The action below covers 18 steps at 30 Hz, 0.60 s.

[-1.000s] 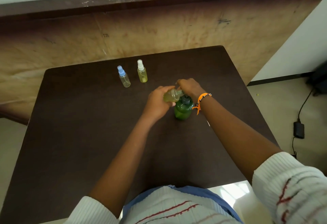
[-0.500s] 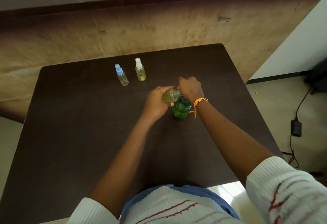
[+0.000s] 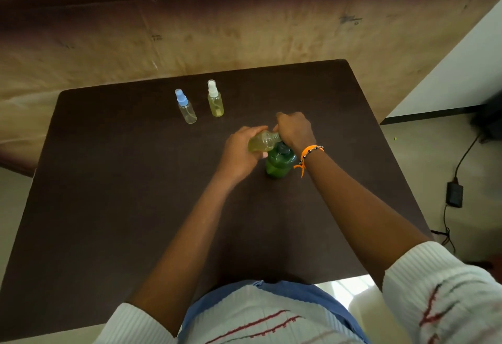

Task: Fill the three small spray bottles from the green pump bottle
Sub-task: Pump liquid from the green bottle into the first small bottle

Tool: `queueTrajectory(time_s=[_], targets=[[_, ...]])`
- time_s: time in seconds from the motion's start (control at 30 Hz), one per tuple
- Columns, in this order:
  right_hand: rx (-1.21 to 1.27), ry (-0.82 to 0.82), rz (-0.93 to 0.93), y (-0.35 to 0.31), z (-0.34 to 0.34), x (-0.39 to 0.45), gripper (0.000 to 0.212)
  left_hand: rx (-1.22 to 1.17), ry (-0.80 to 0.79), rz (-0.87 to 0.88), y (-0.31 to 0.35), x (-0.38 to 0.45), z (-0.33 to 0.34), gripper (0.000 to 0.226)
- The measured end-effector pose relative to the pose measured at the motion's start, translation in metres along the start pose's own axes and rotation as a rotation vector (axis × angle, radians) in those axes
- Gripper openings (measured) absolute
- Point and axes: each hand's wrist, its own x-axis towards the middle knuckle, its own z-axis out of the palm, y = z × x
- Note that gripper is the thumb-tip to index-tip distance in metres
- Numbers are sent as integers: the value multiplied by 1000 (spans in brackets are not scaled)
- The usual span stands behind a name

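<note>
Where table point(image 3: 108, 207) ends, floor charger point(image 3: 454, 194).

The right hand point(image 3: 294, 130) covers the pump head of the green pump bottle point(image 3: 279, 163), so the nozzle and the mouth of the tilted small spray bottle point(image 3: 262, 142) are hidden. The left hand point(image 3: 240, 153) hides that bottle's underside. The liquid levels in the blue-capped spray bottle point(image 3: 186, 107) and the white-capped spray bottle point(image 3: 215, 100) are too small to tell, and the person's sleeves are cut off by the bottom edge.
</note>
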Motion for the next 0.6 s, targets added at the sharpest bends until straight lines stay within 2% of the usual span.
queueTrajectory(time_s=[0.27, 0.43, 0.6], targets=[[-23, 8, -9, 6, 2, 7, 48, 2, -19, -3, 0, -1, -2, 60], [-38, -101, -9, 2, -2, 9, 44, -13, -30, 10, 0, -1, -5, 59], [-31, -3, 4, 1, 1, 5, 59, -8, -42, 6, -2, 0, -4, 59]])
